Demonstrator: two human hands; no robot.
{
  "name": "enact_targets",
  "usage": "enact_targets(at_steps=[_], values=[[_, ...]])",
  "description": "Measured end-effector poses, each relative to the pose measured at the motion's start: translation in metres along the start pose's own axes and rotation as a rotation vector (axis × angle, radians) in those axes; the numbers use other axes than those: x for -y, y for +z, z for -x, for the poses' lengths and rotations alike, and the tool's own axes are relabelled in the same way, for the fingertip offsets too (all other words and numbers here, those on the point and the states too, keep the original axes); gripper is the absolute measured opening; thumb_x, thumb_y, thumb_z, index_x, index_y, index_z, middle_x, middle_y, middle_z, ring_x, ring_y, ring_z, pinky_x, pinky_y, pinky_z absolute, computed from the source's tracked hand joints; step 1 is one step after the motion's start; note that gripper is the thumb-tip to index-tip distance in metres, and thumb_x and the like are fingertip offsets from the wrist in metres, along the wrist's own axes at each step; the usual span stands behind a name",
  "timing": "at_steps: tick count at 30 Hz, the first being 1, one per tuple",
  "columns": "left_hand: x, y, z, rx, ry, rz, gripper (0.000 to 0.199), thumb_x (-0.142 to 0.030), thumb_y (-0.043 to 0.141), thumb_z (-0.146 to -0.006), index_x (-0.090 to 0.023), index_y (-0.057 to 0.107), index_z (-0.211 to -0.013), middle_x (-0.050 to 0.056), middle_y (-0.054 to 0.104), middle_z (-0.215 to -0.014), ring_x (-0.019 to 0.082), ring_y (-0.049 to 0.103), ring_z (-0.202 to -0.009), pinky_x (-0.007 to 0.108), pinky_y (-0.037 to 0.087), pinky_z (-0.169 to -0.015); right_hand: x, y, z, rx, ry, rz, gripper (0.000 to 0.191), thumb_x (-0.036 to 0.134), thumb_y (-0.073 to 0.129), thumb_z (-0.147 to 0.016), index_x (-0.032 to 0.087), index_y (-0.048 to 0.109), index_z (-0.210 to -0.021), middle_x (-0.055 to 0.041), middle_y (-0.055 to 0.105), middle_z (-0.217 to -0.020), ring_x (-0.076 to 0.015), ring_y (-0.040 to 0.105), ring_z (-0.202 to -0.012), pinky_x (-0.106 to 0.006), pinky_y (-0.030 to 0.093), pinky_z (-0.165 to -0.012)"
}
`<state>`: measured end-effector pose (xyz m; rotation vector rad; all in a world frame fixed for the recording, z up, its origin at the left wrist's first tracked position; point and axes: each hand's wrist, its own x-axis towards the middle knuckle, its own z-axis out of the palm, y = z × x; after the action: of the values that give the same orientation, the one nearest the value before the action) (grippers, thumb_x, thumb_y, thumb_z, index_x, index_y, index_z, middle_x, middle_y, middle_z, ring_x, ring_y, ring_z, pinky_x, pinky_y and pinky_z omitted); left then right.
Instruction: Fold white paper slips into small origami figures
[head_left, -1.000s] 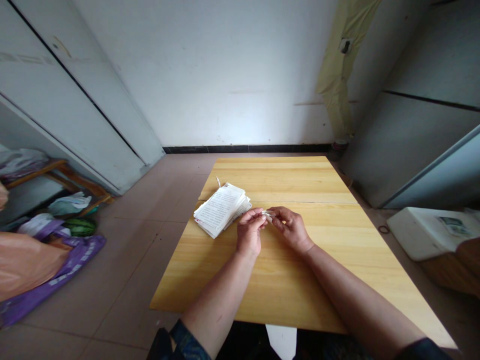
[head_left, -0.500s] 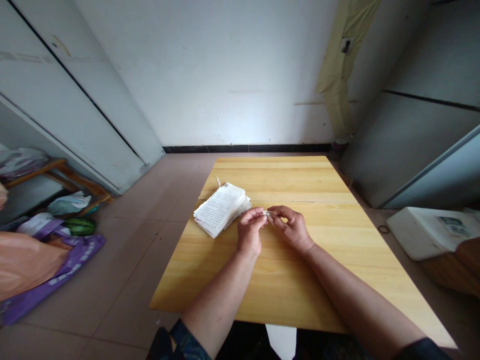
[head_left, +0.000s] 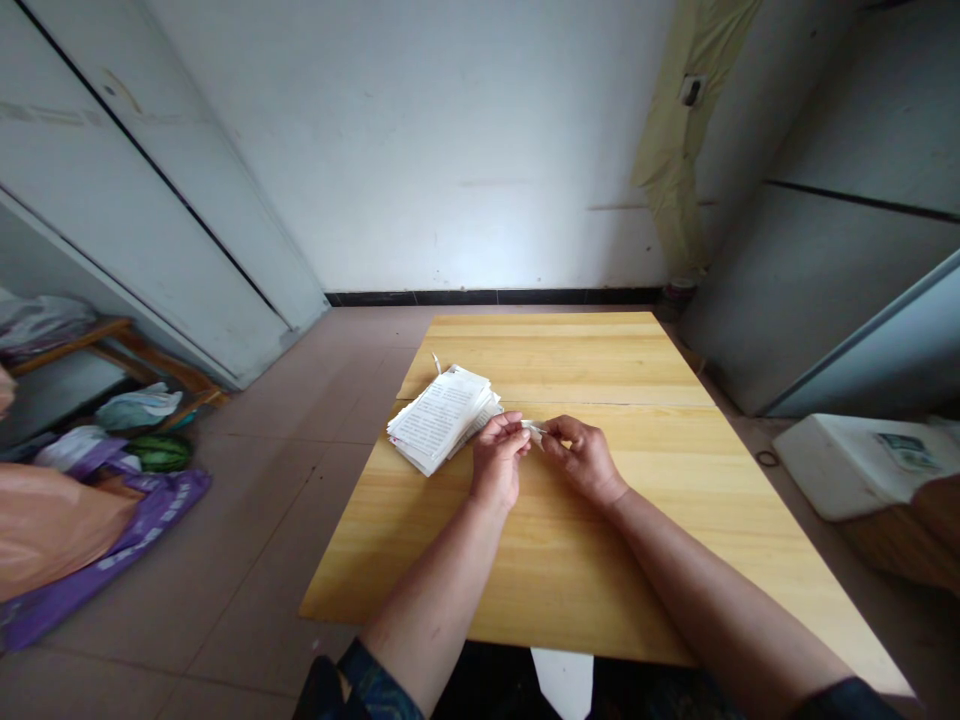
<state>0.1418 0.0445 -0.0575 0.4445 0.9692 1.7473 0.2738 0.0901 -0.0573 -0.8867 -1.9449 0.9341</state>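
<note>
Item one: a narrow strip of white paper, held in the air over the wooden tabletop and being pinched from both ends. The left hand is gripping one end in a tight pinch between thumb and fingertips, and the right hand is closing on the other end in the same narrow pinch, the two hands nearly touching. Item two: a loose stack of printed paper sheets, lying just beside the left hand, its edges uneven, with a small white paper slip standing up just behind it. Item three: the light wooden table, bearing the stack and showing a seam across its top. Item four: a dark patterned sleeve, showing at the left wrist end of the frame. On the floor tiles to the left, a watermelon is sitting against a purple bag beside an orange plastic bag. To the right, a white box is resting near a dark rubber band on the floor.
</note>
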Motion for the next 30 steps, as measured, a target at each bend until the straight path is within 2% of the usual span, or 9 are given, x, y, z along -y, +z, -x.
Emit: enact_targets(at_steps=[3, 7, 10, 14, 19, 23, 27, 30], values=[[-0.004, -0.005, -0.004, 0.052, -0.059, 0.043, 0.041, -0.013, 0.075, -0.054, -0.015, 0.057, -0.091, -0.004, 0.059, -0.065, 0.006, 0.05, -0.056, 0.02, 0.035, -0.057, 0.005, -0.004, -0.001, 0.038, 0.045, -0.169, 0.018, 0.036, 0.061, -0.079, 0.019, 0.061, -0.082, -0.0031, 0.066, -0.073, -0.0163, 0.061, -0.066, -0.027, 0.048, -0.06], [-0.01, -0.012, -0.008, 0.14, -0.167, 0.053, 0.045, -0.013, 0.073, -0.056, -0.015, 0.055, -0.098, -0.005, 0.058, -0.062, 0.006, 0.048, -0.053, 0.019, 0.032, -0.054, 0.007, -0.008, -0.003, 0.02, 0.124, -0.41, 0.021, 0.034, 0.062, -0.077, 0.019, 0.054, -0.09, -0.0016, 0.062, -0.081, -0.0136, 0.059, -0.068, -0.026, 0.049, -0.062], [-0.01, -0.014, -0.009, 0.199, -0.193, 0.021, 0.046, -0.013, 0.072, -0.058, -0.014, 0.054, -0.101, -0.004, 0.058, -0.06, 0.006, 0.047, -0.052, 0.019, 0.029, -0.053, 0.004, -0.004, -0.004, 0.076, 0.18, -0.477, 0.022, 0.03, 0.061, -0.074, 0.019, 0.051, -0.091, 0.0014, 0.059, -0.072, -0.0118, 0.055, -0.061, -0.025, 0.047, -0.057], [-0.01, -0.014, -0.008, 0.237, -0.221, -0.036, 0.048, -0.013, 0.07, -0.059, -0.014, 0.052, -0.103, -0.004, 0.057, -0.058, 0.007, 0.048, -0.053, 0.02, 0.028, -0.052, 0.001, 0.0, -0.002, 0.085, 0.208, -0.409, 0.021, 0.024, 0.058, -0.071, 0.019, 0.052, -0.091, 0.0012, 0.058, -0.072, -0.0117, 0.055, -0.058, -0.025, 0.045, -0.054], [-0.012, -0.01, -0.007, 0.226, -0.223, -0.098, 0.048, -0.013, 0.07, -0.057, -0.013, 0.053, -0.102, -0.005, 0.055, -0.057, 0.007, 0.046, -0.051, 0.021, 0.027, -0.052, 0.001, -0.001, 0.001, 0.111, 0.122, -0.238, 0.014, 0.025, 0.057, -0.074, 0.018, 0.054, -0.087, 0.0003, 0.06, -0.074, -0.0126, 0.055, -0.065, -0.024, 0.044, -0.059], [-0.011, -0.009, -0.006, 0.214, -0.205, -0.109, 0.047, -0.014, 0.072, -0.056, -0.013, 0.053, -0.099, -0.005, 0.055, -0.058, 0.007, 0.047, -0.051, 0.021, 0.027, -0.051, -0.001, 0.0, 0.001, 0.128, 0.132, -0.28, 0.012, 0.028, 0.057, -0.077, 0.019, 0.053, -0.084, 0.0022, 0.057, -0.067, -0.0109, 0.051, -0.057, -0.023, 0.041, -0.054], [-0.007, -0.009, -0.005, 0.197, -0.143, -0.16, 0.04, -0.022, 0.075, -0.06, -0.016, 0.051, -0.091, -0.004, 0.057, -0.062, 0.006, 0.047, -0.052, 0.021, 0.029, -0.052, -0.005, 0.001, -0.001, 0.075, 0.149, -0.256, 0.011, 0.028, 0.056, -0.076, 0.019, 0.054, -0.081, 0.003, 0.055, -0.063, -0.0103, 0.048, -0.053, -0.022, 0.039, -0.05], [-0.006, -0.008, -0.002, 0.246, -0.083, -0.249, 0.038, -0.03, 0.076, -0.063, -0.018, 0.05, -0.088, -0.003, 0.059, -0.068, 0.007, 0.049, -0.054, 0.021, 0.031, -0.052, -0.004, 0.0, -0.001, 0.011, 0.153, -0.203, 0.009, 0.027, 0.055, -0.073, 0.019, 0.055, -0.077, 0.0025, 0.056, -0.063, -0.0108, 0.049, -0.054, -0.022, 0.04, -0.051]])
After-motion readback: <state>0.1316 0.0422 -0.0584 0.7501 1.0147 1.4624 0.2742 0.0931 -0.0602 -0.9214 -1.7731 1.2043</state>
